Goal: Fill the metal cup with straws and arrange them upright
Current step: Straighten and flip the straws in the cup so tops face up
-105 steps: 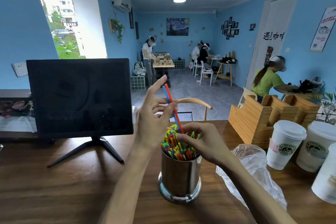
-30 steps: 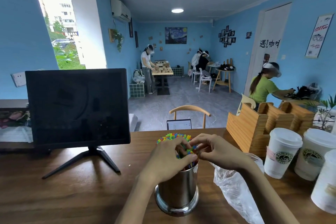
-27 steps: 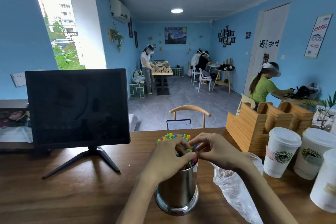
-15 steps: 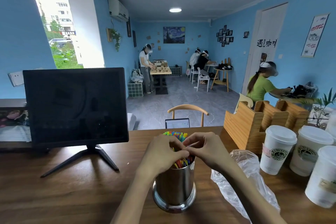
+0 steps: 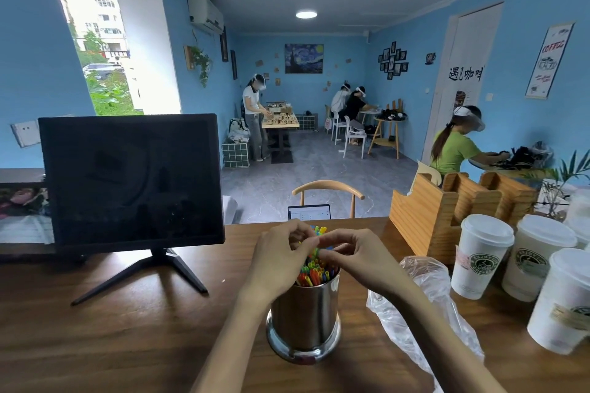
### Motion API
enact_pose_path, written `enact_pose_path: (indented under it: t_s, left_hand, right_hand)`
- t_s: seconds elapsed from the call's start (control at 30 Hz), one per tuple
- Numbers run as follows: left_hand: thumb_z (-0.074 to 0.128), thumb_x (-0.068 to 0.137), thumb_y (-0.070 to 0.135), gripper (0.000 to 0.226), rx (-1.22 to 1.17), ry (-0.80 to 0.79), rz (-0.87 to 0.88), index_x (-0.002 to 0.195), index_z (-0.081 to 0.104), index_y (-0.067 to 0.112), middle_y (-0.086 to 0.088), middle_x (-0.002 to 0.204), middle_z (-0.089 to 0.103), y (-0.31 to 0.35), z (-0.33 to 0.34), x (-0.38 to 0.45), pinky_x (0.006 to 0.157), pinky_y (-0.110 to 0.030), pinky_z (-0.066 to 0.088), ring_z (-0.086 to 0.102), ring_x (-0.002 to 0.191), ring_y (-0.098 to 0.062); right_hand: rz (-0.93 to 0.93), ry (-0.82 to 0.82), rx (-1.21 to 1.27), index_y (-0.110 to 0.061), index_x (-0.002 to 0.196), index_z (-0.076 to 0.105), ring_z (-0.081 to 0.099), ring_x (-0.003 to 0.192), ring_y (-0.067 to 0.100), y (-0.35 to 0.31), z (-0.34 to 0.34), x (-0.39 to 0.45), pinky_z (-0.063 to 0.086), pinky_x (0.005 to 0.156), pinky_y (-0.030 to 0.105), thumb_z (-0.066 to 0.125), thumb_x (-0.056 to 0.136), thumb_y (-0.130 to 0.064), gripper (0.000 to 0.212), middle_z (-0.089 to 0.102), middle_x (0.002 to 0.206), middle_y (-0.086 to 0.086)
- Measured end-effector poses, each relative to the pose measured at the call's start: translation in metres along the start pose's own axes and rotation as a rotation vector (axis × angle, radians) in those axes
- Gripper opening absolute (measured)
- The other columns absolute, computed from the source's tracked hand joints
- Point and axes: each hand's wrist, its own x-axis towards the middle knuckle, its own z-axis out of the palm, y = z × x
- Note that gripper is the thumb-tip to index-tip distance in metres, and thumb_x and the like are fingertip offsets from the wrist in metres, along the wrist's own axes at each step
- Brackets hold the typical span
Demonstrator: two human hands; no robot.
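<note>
Your left hand (image 5: 277, 260) and right hand (image 5: 352, 257) meet above the metal cup (image 5: 305, 317), fingers curled round the tops of the coloured straws (image 5: 314, 273) standing in it. That cup stands on the wooden table (image 5: 127, 329), just beside a crumpled plastic bag (image 5: 424, 306) on your right.

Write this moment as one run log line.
straws: in metal cup | left hand, right hand: pinching straws | cup: on table

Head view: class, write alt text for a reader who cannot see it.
Both hands, left and right, pinch coloured straws standing in a metal cup on a wooden table; a monitor stands left, lidded cups right.
</note>
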Motion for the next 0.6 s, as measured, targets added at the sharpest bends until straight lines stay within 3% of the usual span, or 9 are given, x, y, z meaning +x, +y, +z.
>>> enact_pose_path:
  t_s: [0.13,0.23,0.4,0.53,0.6]
  left_hand:
    - [0.069,0.096,0.026,0.008,-0.064,0.154,0.115,0.094,0.068,0.033,0.019,0.088,0.071,0.012,-0.004,-0.004,0.077,-0.016,0.052,0.066,0.089,0.003]
    - [0.07,0.095,0.022,0.009,-0.097,0.361,0.247,0.095,0.07,0.03,0.017,0.086,0.072,0.027,-0.01,-0.005,0.071,-0.013,0.051,0.068,0.081,-0.003]
    - [0.065,0.098,0.025,0.008,-0.183,0.657,0.415,0.097,0.071,0.019,0.009,0.087,0.073,0.052,-0.032,-0.003,0.068,-0.027,0.054,0.068,0.077,-0.011]
    - [0.062,0.101,0.02,0.014,-0.417,0.76,0.407,0.099,0.064,0.034,0.002,0.094,0.074,0.059,-0.044,-0.004,0.068,-0.036,0.055,0.069,0.079,-0.022]
    - [0.059,0.103,0.016,0.017,-0.488,0.821,0.377,0.1,0.062,0.032,-0.004,0.096,0.074,0.058,-0.047,-0.002,0.067,-0.034,0.055,0.07,0.082,-0.025]
  right_hand:
    - [-0.052,0.082,-0.091,-0.044,0.104,0.07,0.069,0.086,0.0,-0.007,0.007,0.002,0.056,0.076,0.019,0.079,0.086,-0.031,0.024,0.074,0.091,-0.018]
    - [-0.092,0.074,-0.214,-0.033,0.103,0.076,0.063,0.081,-0.002,-0.008,0.013,0.002,0.046,0.068,0.01,0.077,0.086,-0.035,0.016,0.069,0.084,-0.026]
    - [-0.153,0.063,-0.273,-0.033,0.089,0.071,0.055,0.079,-0.001,-0.01,0.014,0.003,0.038,0.067,0.012,0.07,0.094,-0.03,0.006,0.066,0.084,-0.023]
    - [-0.126,-0.057,-0.265,-0.025,0.101,0.067,0.052,0.098,0.001,-0.013,0.008,0.003,0.044,0.085,0.025,0.056,0.102,-0.035,0.015,0.061,0.094,-0.015]
    - [-0.136,-0.102,-0.194,-0.023,0.101,0.067,0.057,0.102,0.009,-0.014,0.005,0.003,0.047,0.091,0.032,0.052,0.105,-0.034,0.019,0.066,0.097,-0.006]
